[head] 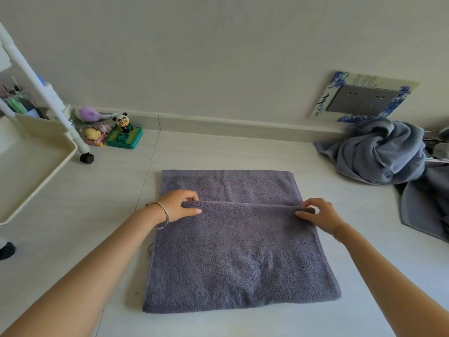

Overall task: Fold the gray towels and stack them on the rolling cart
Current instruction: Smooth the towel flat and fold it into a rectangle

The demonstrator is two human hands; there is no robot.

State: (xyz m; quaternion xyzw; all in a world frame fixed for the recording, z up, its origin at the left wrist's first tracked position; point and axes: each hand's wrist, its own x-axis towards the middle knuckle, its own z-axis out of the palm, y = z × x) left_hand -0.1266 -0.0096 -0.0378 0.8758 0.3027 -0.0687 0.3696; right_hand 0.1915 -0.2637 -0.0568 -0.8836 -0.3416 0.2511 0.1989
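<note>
A dark gray towel [240,259] lies flat on the pale floor in front of me, with its near part folded over toward the far edge. My left hand [178,205] pinches the left end of the folded edge, thumb on top and fingers under. My right hand [319,214] pinches the right end of the same edge. A strip of the lower layer still shows beyond the fold. A heap of crumpled gray-blue towels [379,152] lies at the right by the wall. The white rolling cart [36,152] stands at the left, its tray bare.
Small toys [121,132] sit on the floor by the cart's black caster [86,158]. A wall socket with a blue patterned frame [362,98] is low on the wall at the right. Another gray cloth [425,203] spreads along the right edge.
</note>
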